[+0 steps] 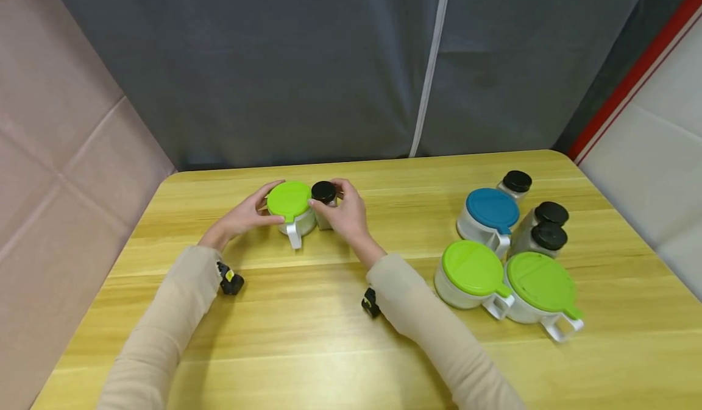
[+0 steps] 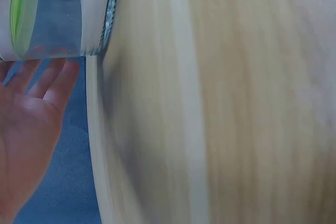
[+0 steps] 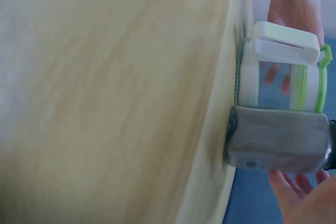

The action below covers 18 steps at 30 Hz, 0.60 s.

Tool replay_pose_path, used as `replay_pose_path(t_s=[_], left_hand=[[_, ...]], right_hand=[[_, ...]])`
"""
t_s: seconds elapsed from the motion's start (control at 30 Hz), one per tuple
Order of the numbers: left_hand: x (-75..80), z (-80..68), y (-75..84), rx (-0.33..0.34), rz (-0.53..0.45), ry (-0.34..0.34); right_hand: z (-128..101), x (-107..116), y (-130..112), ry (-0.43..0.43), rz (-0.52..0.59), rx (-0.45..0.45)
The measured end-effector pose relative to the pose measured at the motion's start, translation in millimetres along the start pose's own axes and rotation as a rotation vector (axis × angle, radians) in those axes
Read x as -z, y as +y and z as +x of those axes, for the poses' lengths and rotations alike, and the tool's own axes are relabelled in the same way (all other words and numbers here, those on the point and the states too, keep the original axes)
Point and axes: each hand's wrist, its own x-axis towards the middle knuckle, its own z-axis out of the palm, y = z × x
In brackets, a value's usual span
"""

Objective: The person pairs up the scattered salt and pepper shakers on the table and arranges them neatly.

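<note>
- The left hand [image 1: 245, 215] rests its straight fingers against the far-left side of a clear plastic cup with a lime-green lid and white handle [image 1: 290, 209]; the fingers lie fairly wide and do not wrap it.
- The right hand [image 1: 344, 213] curls its fingers round a small clear jar with a black screw cap [image 1: 324, 195], which stands upright and touches the cup's right side.
- Both stand on the yellow wooden desk [image 1: 329, 337], left of centre and near its far edge.
- As a judgement, the pairing of these two is roughly done: they already sit side by side, yet neither hand has let go.
- Toward the right edge waits a cluster: a blue-lidded cup [image 1: 490, 215], two more green-lidded cups [image 1: 474, 275] [image 1: 540, 288] and three black-capped jars [image 1: 515, 183] [image 1: 547, 215] [image 1: 543, 239], all untouched.
- No brand, label or writing can be read on any lid, cup or jar; the wrist views are too blurred to add any.
</note>
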Motion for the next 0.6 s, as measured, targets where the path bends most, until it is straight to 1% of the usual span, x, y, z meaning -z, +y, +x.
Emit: replay_pose_path(t_s=[0.07,0.13,0.23,0.3,0.37,0.5,0.6], left_hand=[[-0.6,-2.6,1.3,0.001,-0.001,0.007],[2.3,-2.5,-5.0,-0.016,-0.011,0.019],[7.5,-2.4,-14.0,-0.057,-0.005,0.053],[11.4,-1.7,-19.1,-0.094,0.004,0.086],[11.6,-3.7,-15.2,-0.121,0.026,0.128],[10.1,-7.4,-5.9,-0.171,0.042,0.205],[7.6,-10.1,0.4,-0.191,0.033,0.236]], right_hand=[[0.3,2.5,-1.7,-0.029,-0.015,-0.010],[0.6,8.9,-5.4,-0.056,-0.027,-0.006],[1.8,22.5,-11.9,-0.068,-0.059,0.011],[3.0,32.6,-16.5,-0.059,-0.076,0.035],[4.2,41.5,-21.0,-0.050,-0.090,0.052],[5.1,58.1,-33.8,-0.054,-0.111,0.098],[4.7,69.4,-44.5,-0.067,-0.144,0.127]])
